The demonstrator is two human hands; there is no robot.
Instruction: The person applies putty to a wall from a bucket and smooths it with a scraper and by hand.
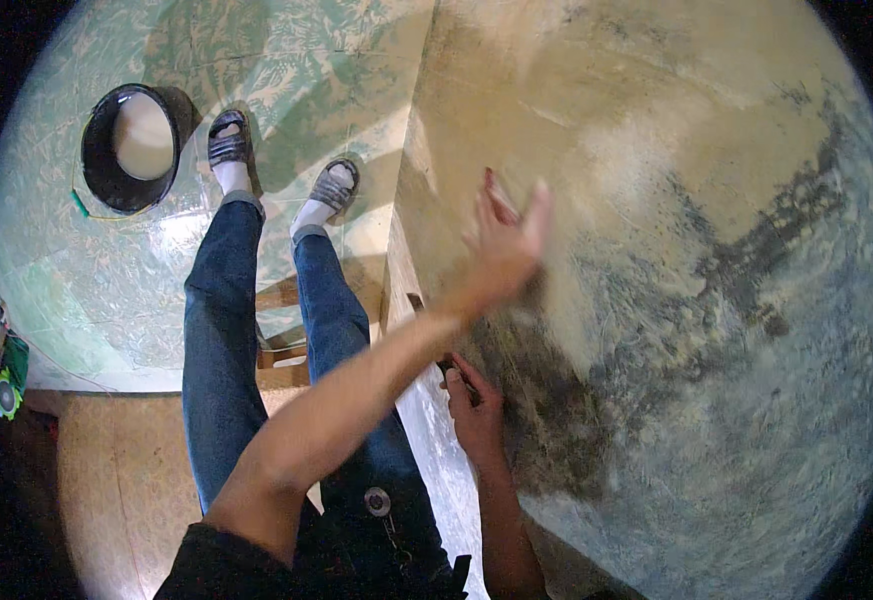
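Note:
My left hand (511, 240) reaches across my body in front of the mottled plastered surface (646, 170) on the right. Motion smears its fingers; a reddish edge shows at their tips, and I cannot tell whether they hold anything or touch the plaster. Lower down, close to the surface's near-left edge, my right hand (474, 410) is closed. Its thumb and fingers press around a small dark thing (445, 366), mostly hidden by them. The plaster is beige at the top, with dark, damp-looking patches in the middle and streaky blue-grey at the right.
A black bucket (88, 150) of milky liquid stands on the green-streaked floor (296, 60), left of my sandalled feet (228, 138). Wooden bars (282, 378) show between my legs. A green and black object (8, 385) lies at the far left, beside brown flooring (121, 480).

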